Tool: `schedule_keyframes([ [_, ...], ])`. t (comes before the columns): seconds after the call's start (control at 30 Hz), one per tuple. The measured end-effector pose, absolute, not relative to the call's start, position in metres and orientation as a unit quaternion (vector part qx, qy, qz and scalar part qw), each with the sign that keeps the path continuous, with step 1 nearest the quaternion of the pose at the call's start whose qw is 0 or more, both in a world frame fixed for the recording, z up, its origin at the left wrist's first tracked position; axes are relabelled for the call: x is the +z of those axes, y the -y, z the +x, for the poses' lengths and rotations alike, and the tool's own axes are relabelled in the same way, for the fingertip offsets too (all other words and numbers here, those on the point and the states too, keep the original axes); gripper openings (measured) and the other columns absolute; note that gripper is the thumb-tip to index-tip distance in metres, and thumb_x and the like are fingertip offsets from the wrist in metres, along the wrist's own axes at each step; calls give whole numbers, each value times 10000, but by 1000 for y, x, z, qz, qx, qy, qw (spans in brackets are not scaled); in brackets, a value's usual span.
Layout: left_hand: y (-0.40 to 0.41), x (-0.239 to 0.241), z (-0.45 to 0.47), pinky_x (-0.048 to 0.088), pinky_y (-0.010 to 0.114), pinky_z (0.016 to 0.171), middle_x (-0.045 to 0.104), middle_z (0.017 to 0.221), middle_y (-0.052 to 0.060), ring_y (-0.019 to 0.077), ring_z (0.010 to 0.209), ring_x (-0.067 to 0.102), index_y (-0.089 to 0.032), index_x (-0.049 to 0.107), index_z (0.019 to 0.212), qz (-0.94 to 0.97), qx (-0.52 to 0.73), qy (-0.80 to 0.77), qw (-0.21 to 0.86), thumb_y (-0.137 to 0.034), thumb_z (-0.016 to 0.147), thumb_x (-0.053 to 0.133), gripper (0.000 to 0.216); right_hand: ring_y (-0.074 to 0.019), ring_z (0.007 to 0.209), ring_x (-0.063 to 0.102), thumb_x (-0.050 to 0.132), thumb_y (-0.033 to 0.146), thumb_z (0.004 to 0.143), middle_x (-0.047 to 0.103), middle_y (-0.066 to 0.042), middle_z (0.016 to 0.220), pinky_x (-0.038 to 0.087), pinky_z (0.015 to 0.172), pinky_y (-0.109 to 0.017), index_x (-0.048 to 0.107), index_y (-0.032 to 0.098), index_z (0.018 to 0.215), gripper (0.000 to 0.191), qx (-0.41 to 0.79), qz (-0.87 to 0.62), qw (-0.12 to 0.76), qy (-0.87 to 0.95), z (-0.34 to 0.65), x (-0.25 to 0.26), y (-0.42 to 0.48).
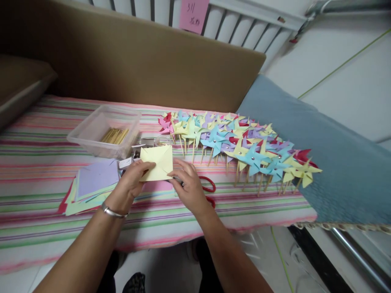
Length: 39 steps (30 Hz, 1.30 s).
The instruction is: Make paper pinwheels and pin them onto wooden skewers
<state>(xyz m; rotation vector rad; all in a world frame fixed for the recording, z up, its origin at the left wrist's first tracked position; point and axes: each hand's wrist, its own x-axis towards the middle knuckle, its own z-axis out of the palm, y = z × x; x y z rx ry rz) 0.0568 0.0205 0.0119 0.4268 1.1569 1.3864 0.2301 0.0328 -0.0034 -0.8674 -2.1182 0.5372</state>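
Observation:
My left hand (132,180) pinches the left edge of a pale yellow paper square (157,162) with crossing creases. My right hand (188,185) grips its lower right corner and also has a thin metal pin or tool between its fingers. The paper is held just above the striped cloth (39,171). A silver bracelet sits on my left wrist. Red-handled scissors (209,189) lie partly hidden behind my right hand.
A stack of coloured paper sheets (91,183) lies left of my hands. A clear plastic tub (104,131) holds wooden sticks. Several finished paper pinwheels (238,148) on sticks spread to the right. A brown cardboard panel (137,57) stands behind; blue bedding (336,162) lies right.

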Motion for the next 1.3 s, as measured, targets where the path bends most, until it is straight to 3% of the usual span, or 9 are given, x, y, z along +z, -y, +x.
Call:
schedule_keyframes([
  [0.1,-20,8,59,454,217,509,671,581,4,137,532,591,-125,687,685,200,593,-497,601,-143,472,755,224,-232,1218,475,601,206,845,577,-82,1232,413,1002,-440,687,249,824,98,238,-343,395,818,230,-4,-35],
  [0.27,-19,1,63,454,224,533,708,667,38,142,555,606,-120,710,737,229,568,-517,598,-195,516,761,239,-262,1301,403,676,239,778,504,-81,1331,356,1043,-437,720,240,791,45,349,-401,406,744,229,-8,-38],
  [0.47,-17,-3,74,428,239,505,694,621,50,149,510,582,-120,715,685,249,540,-546,590,-214,499,783,219,-221,1005,573,684,215,711,599,-38,940,453,897,-357,707,232,691,34,445,-416,429,667,225,-6,-40],
  [0.7,-17,-6,76,434,255,512,704,636,65,168,522,597,-123,720,674,278,516,-554,591,-218,498,786,211,-216,964,554,694,208,682,591,-24,850,435,887,-343,690,231,656,35,434,-458,407,660,225,-4,-40],
  [0.8,-17,-7,76,443,260,526,711,649,67,173,534,605,-123,725,683,284,512,-555,591,-220,500,781,214,-220,986,557,685,208,694,595,-35,903,433,900,-350,689,226,667,33,435,-461,407,657,226,-5,-40],
  [0.93,-17,-11,75,433,250,526,706,644,55,162,533,598,-123,729,698,300,515,-561,575,-225,516,777,215,-251,1245,443,679,218,720,574,-71,1132,350,1027,-384,700,227,706,27,422,-467,412,658,226,-8,-40],
  [1.07,-17,-14,75,440,251,543,708,651,56,161,543,600,-121,733,701,302,514,-561,574,-227,520,778,215,-255,1382,286,680,226,739,410,-74,1415,278,1087,-398,720,227,756,44,398,-470,413,671,226,-11,-39],
  [1.3,-19,-12,76,452,270,584,715,678,72,181,580,616,-115,741,714,316,506,-553,581,-227,494,785,251,-268,1397,266,691,216,731,343,-62,1488,219,1119,-441,731,229,746,44,384,-478,402,680,225,-10,-39],
])
